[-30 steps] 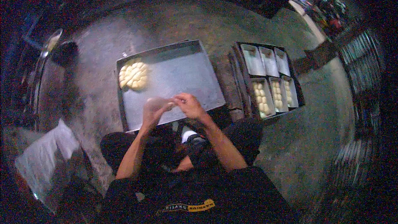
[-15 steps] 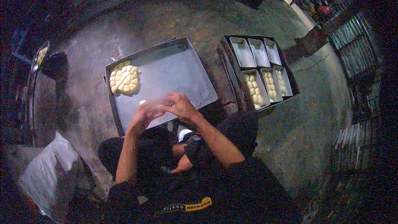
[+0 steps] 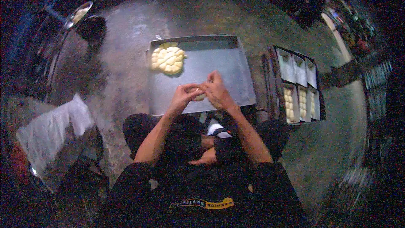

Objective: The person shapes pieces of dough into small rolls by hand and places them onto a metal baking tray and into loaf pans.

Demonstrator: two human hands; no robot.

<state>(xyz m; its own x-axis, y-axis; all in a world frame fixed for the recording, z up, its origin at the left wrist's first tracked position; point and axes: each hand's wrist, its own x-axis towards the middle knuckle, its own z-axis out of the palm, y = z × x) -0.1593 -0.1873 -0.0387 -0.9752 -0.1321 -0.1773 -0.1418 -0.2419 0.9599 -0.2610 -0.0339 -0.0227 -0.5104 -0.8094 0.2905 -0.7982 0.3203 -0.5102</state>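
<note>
Holding left hand (image 3: 183, 96) and right hand (image 3: 217, 92) close together over the near part of a shallow metal tray (image 3: 237, 74), about midway along its near edge. Bending the fingers of both inward, with tips gathered and meeting. Showing just beneath those fingertips, between the hands: a small pale dough piece (image 3: 198, 97). Cannot tell from this view about any clamping of fingers on that piece, or about any contact between it and the tray. Lying toward the far left corner of the tray, near the left wall: a pile of pale dough pieces (image 3: 168, 59), bunched closely and well apart from both hands. Standing beyond the right edge of the tray: a dark carrier (image 3: 322, 109) with two rows of three loaf pans (image 3: 300, 70). Filling the pans along its near edge: small pale dough balls (image 3: 289, 104). Spread out at far left, well clear of the tray: a crumpled pale sheet (image 3: 59, 122).
</note>
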